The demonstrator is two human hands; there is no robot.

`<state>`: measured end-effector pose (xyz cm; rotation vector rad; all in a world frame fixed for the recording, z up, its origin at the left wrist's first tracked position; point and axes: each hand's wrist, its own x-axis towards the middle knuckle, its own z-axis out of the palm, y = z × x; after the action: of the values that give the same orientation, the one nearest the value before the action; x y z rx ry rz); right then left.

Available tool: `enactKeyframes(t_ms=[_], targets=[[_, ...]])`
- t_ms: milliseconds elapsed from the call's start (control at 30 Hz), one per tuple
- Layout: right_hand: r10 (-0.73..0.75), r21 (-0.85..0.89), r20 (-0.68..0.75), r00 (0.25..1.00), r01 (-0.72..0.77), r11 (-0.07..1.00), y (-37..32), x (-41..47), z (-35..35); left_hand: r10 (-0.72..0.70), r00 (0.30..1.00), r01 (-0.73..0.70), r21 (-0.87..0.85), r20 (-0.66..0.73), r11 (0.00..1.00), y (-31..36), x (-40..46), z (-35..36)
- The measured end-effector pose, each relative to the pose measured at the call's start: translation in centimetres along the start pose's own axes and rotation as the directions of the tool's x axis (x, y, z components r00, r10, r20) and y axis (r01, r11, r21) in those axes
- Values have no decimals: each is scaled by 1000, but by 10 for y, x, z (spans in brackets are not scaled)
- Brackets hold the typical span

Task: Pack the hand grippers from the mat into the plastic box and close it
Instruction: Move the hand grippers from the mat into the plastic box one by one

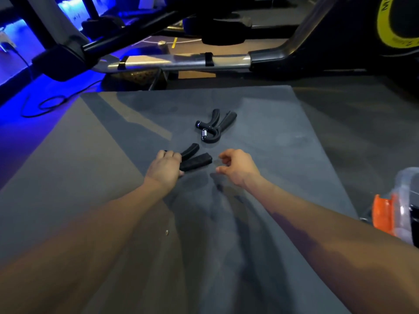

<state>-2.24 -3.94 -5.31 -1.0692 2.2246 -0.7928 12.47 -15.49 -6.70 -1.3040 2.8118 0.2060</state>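
Two black hand grippers lie on the grey mat (272,123). The far hand gripper (214,125), with a metal spring, rests untouched near the mat's middle. The near hand gripper (195,158) has its two handles pointing right; my left hand (164,165) covers its spring end with fingers curled over it. My right hand (235,167) hovers just right of those handles, fingers loosely bent and apart, holding nothing. The clear plastic box (405,200) with an orange latch stands at the right edge of the view, only partly visible.
Exercise machine frames (176,61) with a chrome bar stand behind the mat's far edge. A black cable (45,105) loops on the floor at the left under blue light. A small pale scrap (166,232) lies on the mat near my left forearm.
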Motion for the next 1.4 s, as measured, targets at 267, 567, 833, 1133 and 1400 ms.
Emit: enactKeyframes(t_ms=[267, 567, 833, 1133, 1400], targets=[[-216, -311, -137, 967, 165, 936, 1, -41, -80, 194, 981, -192, -82, 8, 978, 104, -16, -53], [-308, -591, -275, 911, 93, 801, 70, -109, -184, 396, 918, -394, -112, -4, 912, 247, -44, -82], [-197, -641, -352, 915, -82, 763, 147, -169, -249, 507, 861, -507, -123, -37, 853, 361, -73, -71], [114, -385, -505, 855, -342, 857, 216, -220, -285, 598, 746, -657, -183, -292, 731, 436, -94, -42], [589, 123, -409, 697, -598, 792, 275, -233, -290, 616, 772, -635, -191, -155, 748, 470, -88, -16]])
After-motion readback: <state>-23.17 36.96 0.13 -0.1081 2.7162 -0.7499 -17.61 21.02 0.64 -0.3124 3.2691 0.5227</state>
